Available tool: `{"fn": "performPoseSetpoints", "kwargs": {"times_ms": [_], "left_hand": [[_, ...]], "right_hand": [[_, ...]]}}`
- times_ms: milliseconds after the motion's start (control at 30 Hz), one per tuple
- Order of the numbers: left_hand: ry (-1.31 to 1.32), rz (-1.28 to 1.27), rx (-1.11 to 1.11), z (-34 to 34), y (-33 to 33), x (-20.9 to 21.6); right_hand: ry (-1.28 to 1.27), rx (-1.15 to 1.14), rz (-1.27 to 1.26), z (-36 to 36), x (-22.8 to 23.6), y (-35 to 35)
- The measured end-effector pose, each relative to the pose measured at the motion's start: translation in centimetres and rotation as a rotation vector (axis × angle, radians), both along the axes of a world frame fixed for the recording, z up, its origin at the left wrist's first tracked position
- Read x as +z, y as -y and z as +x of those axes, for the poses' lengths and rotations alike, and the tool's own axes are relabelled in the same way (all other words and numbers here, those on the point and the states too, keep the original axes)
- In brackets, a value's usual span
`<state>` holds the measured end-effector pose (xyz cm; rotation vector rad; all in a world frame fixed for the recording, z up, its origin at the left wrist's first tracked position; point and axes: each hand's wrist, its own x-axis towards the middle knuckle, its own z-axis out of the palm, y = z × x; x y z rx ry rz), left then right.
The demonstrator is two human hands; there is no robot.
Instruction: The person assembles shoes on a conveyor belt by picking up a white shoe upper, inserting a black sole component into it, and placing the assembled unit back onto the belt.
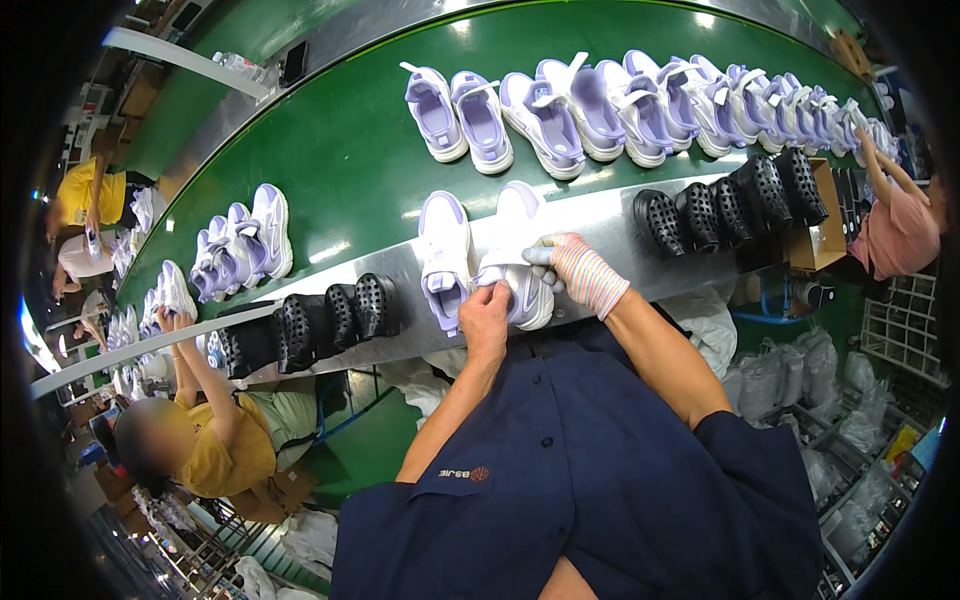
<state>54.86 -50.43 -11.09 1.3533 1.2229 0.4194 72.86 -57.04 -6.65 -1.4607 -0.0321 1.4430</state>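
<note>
A pair of white and lavender sneakers stands in front of me on the metal edge of the table, toes pointing away. My left hand (487,318), bare, pinches the near opening of the right-hand sneaker (520,215). On that shoe's right side, my right hand (583,270) wears a striped glove with grey fingertips. Its curled fingers grip the sneaker near the strap across the top; exactly what lies under them is partly hidden. The left-hand sneaker (444,235) stands just beside it, untouched.
Several more sneakers (545,120) line the green table (350,130) beyond and to the right, others (240,245) at left. Black perforated shoe forms (710,212) lie on both sides, near a cardboard box (818,225). Co-workers sit left (225,440) and right (905,220).
</note>
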Motion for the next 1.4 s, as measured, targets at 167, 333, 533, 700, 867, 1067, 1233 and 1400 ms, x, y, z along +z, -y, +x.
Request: {"fn": "performPoseSetpoints", "kwargs": {"times_ms": [167,333,533,700,867,1067,1233,1400], "left_hand": [[0.020,-0.045,0.024,-0.1,-0.1,-0.3],[0.083,-0.086,0.046,0.1,0.0,0.0],[0.049,-0.096,0.044,0.2,0.0,-0.6],[0.060,-0.079,0.066,0.7,0.3,-0.2],[0.012,-0.011,0.020,1.0,0.7,0.4],[-0.161,0.598,-0.393,1.0,1.4,3.0],[-0.123,0.933,-0.554,3.5,0.2,4.7],[-0.052,1.067,-0.715,4.4,-0.3,2.8]], "right_hand": [[0.041,0.010,-0.070,-1.2,-1.4,1.2],[0.064,0.010,-0.071,-2.4,-2.5,2.0],[0.172,0.059,-0.094,-2.7,-2.2,2.0],[0.503,0.255,-0.095,-2.7,-3.7,2.0],[0.732,0.467,-0.181,-1.9,-3.4,2.4],[0.949,0.433,-0.351,-1.5,-2.4,5.3],[1.080,0.406,-0.438,-2.8,-1.2,5.0],[1.122,0.363,-0.429,-3.0,-3.7,5.5]]}}
